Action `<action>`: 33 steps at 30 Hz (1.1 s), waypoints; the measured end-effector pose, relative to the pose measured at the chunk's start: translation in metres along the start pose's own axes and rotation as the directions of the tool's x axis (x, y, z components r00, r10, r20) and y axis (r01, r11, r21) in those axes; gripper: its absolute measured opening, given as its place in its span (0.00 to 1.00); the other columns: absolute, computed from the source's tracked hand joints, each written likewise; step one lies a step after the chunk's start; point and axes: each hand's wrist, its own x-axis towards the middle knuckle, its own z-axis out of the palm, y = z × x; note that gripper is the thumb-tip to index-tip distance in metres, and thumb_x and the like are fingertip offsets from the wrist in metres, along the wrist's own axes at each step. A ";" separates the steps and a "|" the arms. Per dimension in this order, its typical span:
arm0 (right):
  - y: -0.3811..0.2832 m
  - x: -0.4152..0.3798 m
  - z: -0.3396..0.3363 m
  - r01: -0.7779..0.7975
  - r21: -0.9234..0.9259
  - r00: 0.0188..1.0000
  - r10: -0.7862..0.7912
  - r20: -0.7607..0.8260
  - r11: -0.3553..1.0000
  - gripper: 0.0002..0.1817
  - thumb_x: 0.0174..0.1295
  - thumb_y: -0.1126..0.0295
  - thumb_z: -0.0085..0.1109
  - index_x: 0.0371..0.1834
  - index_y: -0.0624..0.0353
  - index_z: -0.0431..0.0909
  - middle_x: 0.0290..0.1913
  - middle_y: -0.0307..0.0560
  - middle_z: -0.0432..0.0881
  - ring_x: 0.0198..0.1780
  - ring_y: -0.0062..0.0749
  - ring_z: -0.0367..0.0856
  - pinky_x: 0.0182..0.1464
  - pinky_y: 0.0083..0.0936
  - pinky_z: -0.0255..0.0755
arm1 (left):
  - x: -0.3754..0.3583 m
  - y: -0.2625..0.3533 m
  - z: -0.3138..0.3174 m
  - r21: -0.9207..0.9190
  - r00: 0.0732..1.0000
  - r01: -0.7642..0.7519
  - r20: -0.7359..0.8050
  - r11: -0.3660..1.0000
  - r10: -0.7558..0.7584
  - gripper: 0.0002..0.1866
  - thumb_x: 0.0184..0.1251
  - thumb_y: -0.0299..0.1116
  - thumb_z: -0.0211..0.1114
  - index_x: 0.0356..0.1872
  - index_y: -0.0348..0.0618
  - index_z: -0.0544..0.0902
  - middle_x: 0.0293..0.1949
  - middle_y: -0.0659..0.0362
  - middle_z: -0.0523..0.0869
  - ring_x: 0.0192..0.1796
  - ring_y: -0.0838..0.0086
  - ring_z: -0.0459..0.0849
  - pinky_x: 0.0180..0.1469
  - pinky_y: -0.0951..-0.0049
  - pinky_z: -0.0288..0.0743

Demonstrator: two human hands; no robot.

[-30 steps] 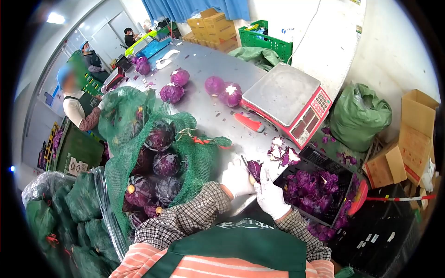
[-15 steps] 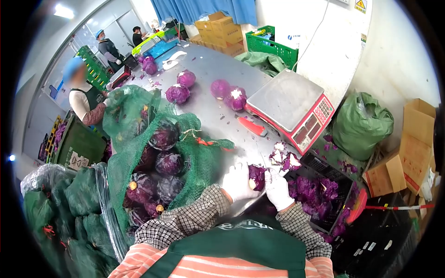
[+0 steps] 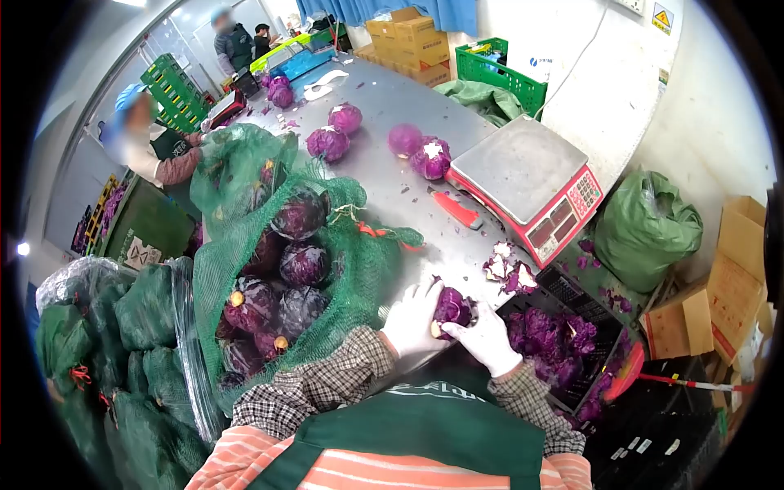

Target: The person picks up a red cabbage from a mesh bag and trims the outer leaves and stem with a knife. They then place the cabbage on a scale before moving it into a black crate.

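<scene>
A small red cabbage [image 3: 453,309] is between my white-gloved hands at the table's near edge, its pale stem end low on the left. My left hand [image 3: 411,320] grips it from the left side. My right hand [image 3: 487,339] closes on its lower right, the thumb across the front. To the left, a green mesh bag [image 3: 214,286] gapes around several whole red cabbages [image 3: 305,263]. Close to my right hand, a black crate [image 3: 590,298] holds loose purple leaves [image 3: 549,335]. Cut stem pieces [image 3: 508,268] lie just beyond my hands.
A red-handled knife [image 3: 456,210] lies near a red-and-white scale [image 3: 523,175]. Trimmed cabbages [image 3: 430,158] sit farther back on the metal table [image 3: 384,114]. A green sack [image 3: 649,233] stands at right. Across the left side, a co-worker [image 3: 167,151] handles another mesh bag.
The cabbage has turned in my hands, and my right thumb now lies across its front. The camera view has shifted slightly. The co-worker at left has leaned and moved an arm.
</scene>
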 end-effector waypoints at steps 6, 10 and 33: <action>0.007 0.021 -0.014 0.057 0.163 0.978 -0.088 0.188 0.985 0.36 0.54 0.58 0.67 0.65 0.61 0.68 0.58 0.58 0.78 0.59 0.43 0.78 0.61 0.33 0.71 | 0.004 0.001 0.003 0.110 0.999 -0.028 0.030 0.994 0.025 0.55 0.40 0.54 0.75 0.69 0.35 0.61 0.67 0.40 0.65 0.64 0.45 0.69 0.63 0.51 0.69; 0.025 0.027 -0.018 -0.005 0.057 0.990 -0.003 0.138 0.998 0.28 0.53 0.66 0.61 0.58 0.63 0.73 0.49 0.58 0.82 0.50 0.47 0.82 0.51 0.33 0.77 | 0.007 0.000 0.003 0.124 0.997 -0.053 0.065 0.991 0.046 0.55 0.38 0.53 0.75 0.69 0.35 0.60 0.67 0.41 0.64 0.65 0.47 0.67 0.60 0.50 0.71; 0.004 -0.020 -0.017 -0.095 0.690 0.987 0.157 -0.027 0.718 0.21 0.65 0.73 0.62 0.61 0.63 0.73 0.34 0.37 0.81 0.17 0.14 0.70 0.19 0.15 0.68 | 0.004 -0.041 -0.011 -0.853 0.875 0.408 0.467 -0.324 -0.127 0.33 0.70 0.55 0.56 0.67 0.42 0.67 0.64 0.49 0.75 0.65 0.58 0.76 0.65 0.50 0.72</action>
